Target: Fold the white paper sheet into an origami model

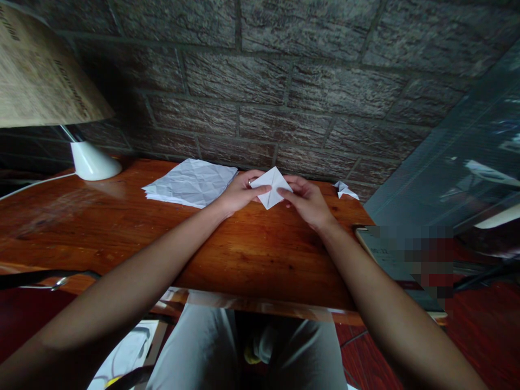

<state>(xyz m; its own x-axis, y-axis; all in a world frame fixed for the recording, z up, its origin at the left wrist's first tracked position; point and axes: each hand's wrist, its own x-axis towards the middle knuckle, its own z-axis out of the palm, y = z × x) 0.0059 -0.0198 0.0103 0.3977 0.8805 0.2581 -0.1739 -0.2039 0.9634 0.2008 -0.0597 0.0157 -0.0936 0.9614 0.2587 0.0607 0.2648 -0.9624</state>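
A small piece of folded white paper (pixel 271 177), diamond-shaped with a crease or slit down its middle, is held up over the wooden table. My left hand (pixel 244 190) grips its left corner, thumb across the front and fingers behind. On the other side my right hand (pixel 307 199) pinches the right corner the same way, its thumb near the centre line. Both thumbs press on the paper's face, and the fingertips behind it are partly hidden.
Creased white sheets (pixel 190 184) lie stacked left of my hands. A small folded paper figure (pixel 345 189) rests at the table's far right. A lamp (pixel 92 161) stands at the left, a tablet-like device (pixel 390 260) at the right edge. A brick wall (pixel 260 81) rises behind the table (pixel 260 254).
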